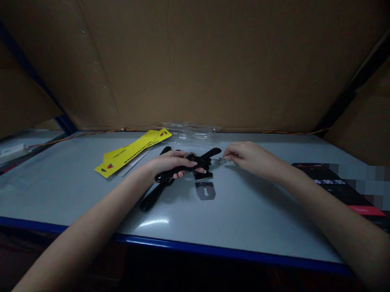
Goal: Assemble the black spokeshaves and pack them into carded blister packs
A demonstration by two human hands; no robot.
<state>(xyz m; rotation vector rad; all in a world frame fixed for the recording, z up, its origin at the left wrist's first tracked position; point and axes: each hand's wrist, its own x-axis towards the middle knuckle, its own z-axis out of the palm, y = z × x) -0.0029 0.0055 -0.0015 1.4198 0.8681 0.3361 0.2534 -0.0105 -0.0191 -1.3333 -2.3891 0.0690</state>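
Observation:
My left hand [177, 162] is closed around the middle of a black two-handled spokeshave [210, 154], held slantwise above the table. Beneath it lies another black handle [151, 199], largely covered by the hand. A flat metal blade [205, 191] with a keyhole-shaped slot rests on the table just in front of the spokeshave. To the right, my right hand [240, 154] pinches a small shiny item [225, 161], perhaps metal or clear plastic, close to the spokeshave's right end. Its exact kind is too small and dim to tell.
Yellow printed cards [132, 153] lie at the back left. Crumpled clear plastic packaging [192, 133] is by the cardboard back wall [199, 59]. A dark device with a timer display [330, 182] sits at the right. A blue edge [189, 247] borders the table's front.

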